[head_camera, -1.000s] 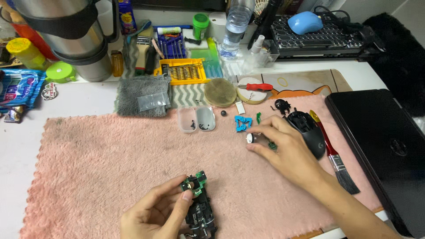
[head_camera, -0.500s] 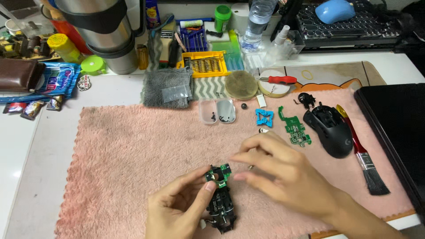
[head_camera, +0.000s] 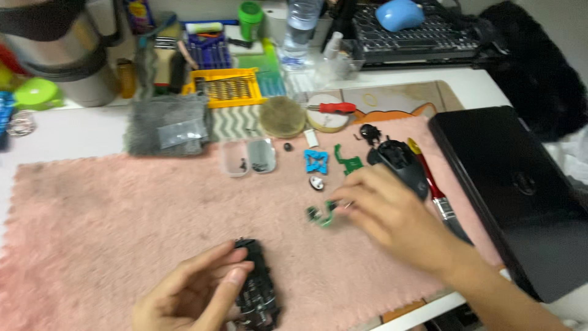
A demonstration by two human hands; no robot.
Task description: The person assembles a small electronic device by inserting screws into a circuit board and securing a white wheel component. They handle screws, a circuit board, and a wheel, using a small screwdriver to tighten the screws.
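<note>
Left hand (head_camera: pixel 193 294) fingers clamp black mouse base (head_camera: pixel 257 288), long axis pointing away. Right hand (head_camera: pixel 392 214) fingers pinch small green board (head_camera: pixel 321 216).

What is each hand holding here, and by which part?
The left hand grips the black mouse base by its left side, near the front. The right hand pinches the small green circuit board by its right end.

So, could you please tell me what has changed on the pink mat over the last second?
The right hand has lifted the small green circuit board off the black mouse base and carried it up and right, toward the other loose parts. The left hand still steadies the base. The blue part, the black mouse shell and the brush stayed put.
</note>
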